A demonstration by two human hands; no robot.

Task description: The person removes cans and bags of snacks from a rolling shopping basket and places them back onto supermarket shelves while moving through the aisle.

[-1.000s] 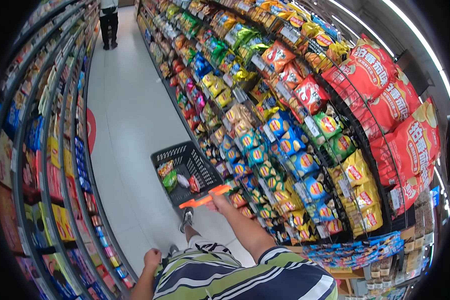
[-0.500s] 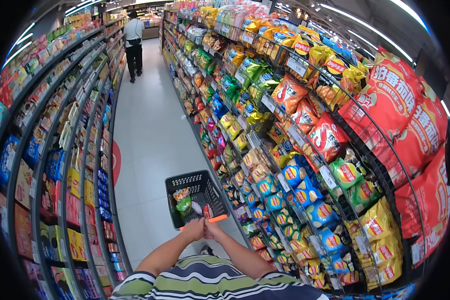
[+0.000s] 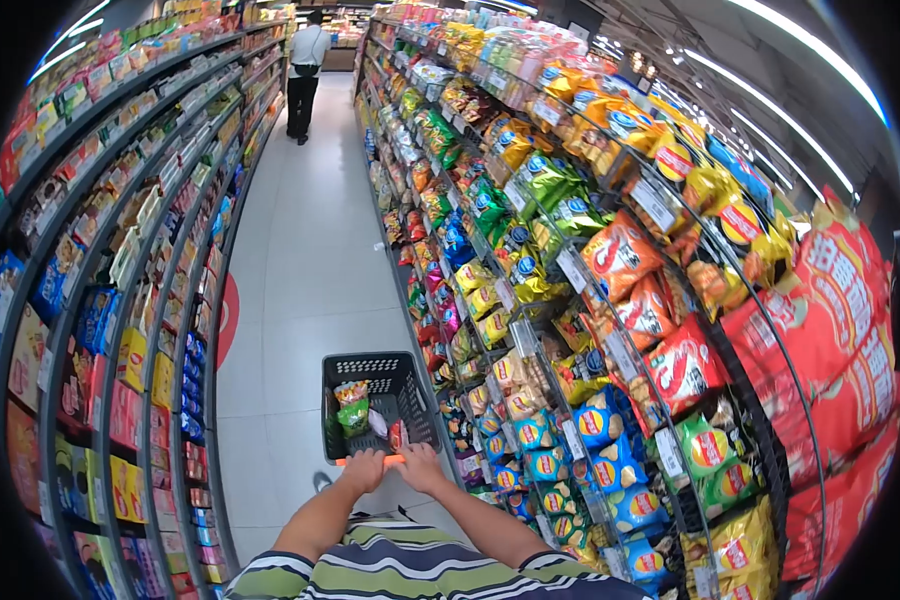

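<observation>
Both my hands are on the orange handle [image 3: 394, 459] at the near edge of a dark grey basket [image 3: 430, 410]. My left hand [image 3: 363, 471] is closed round the handle's left part, and my right hand [image 3: 422, 468] grips it a little to the right, with a short gap between them. Inside the basket lie a green packet [image 3: 353, 418], a colourful packet [image 3: 351, 391] above it, a pale packet [image 3: 378, 423] and a red packet [image 3: 398, 434].
Shelves of boxed goods [image 3: 120, 250] line the left side. Racks of snack bags [image 3: 610, 420] run along the right, with large red bags [image 3: 840, 350] nearest. A person [image 3: 306, 75] stands further down the aisle floor [image 3: 305, 260].
My left hand has come up from my side onto the handle beside my right hand. The view has tilted up, the basket has straightened, and the aisle shows further ahead.
</observation>
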